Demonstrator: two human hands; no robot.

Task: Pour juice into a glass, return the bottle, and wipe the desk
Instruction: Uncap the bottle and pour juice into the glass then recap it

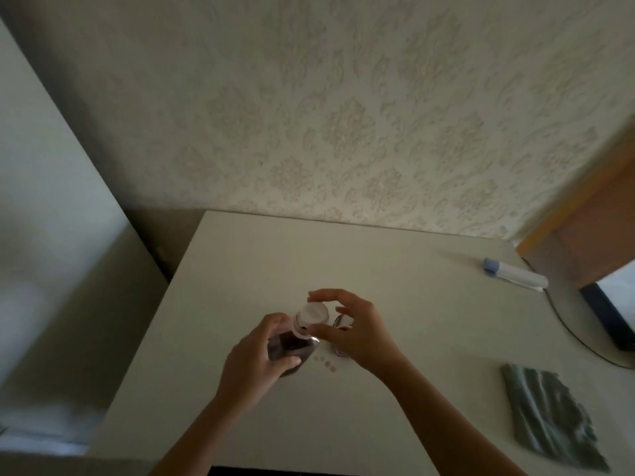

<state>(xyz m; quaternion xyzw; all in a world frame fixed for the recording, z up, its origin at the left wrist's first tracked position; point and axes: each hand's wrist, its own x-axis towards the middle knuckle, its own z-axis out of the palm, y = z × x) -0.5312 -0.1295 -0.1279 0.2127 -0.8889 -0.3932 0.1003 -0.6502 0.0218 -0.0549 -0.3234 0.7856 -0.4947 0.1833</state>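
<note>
- Head view: left hand [256,352] wraps the juice bottle [292,348] mid-tabletop [378,276], fingers closed around its dark body; right hand [357,333] pinches the white cap [312,314] — on or coming off, I can't tell.
- Glass [342,324] sits half hidden behind that hand; its fill is unreadable.
- Small drops [324,361] dot the tabletop — return and wipe remain, I'd judge.
- Count: one bottle, one glass, one green cloth [546,417], one white tube [515,273].

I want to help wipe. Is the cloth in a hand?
No, the cloth lies on the desk, apart from both hands.
</note>
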